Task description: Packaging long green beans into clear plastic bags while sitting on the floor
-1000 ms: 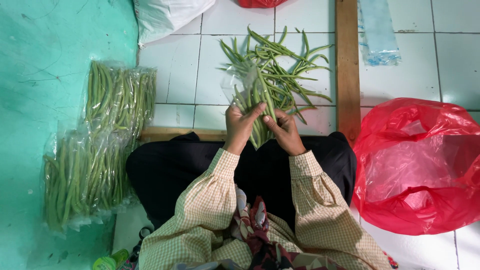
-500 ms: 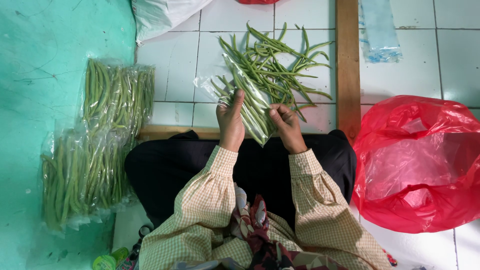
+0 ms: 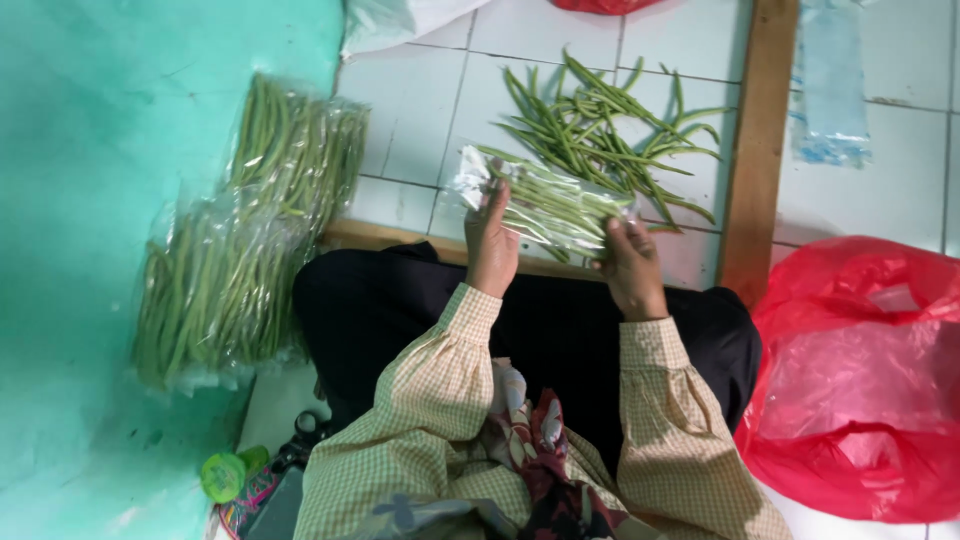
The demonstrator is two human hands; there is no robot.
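**Clear bag of green beans being held between two hands over the tiled floor**

Well to the left of the wooden strip point(image 3: 757, 150), two filled clear bags of beans point(image 3: 250, 230) are lying overlapped where the green floor meets the white tiles, apparently set aside as finished packs.

Nearer the strip, a partly filled clear bag point(image 3: 545, 205) is being held level above the tiles. Its left end is being steadied by the left hand point(image 3: 492, 245), the fingers point(image 3: 494, 200) spread flat against the plastic. Its right end is being pinched by the right hand point(image 3: 632, 268), the fingers curled shut on the bag's edge. Held this way, the beans inside are being kept lying lengthwise.

Just left of the strip, behind the bag, loose beans point(image 3: 610, 125) are lying in a heap within reach.

Right of the strip, a flat blue-tinted plastic sleeve point(image 3: 830, 85) is lying, and a red plastic bag point(image 3: 860, 380) is slumping open; its contents cannot be made out.
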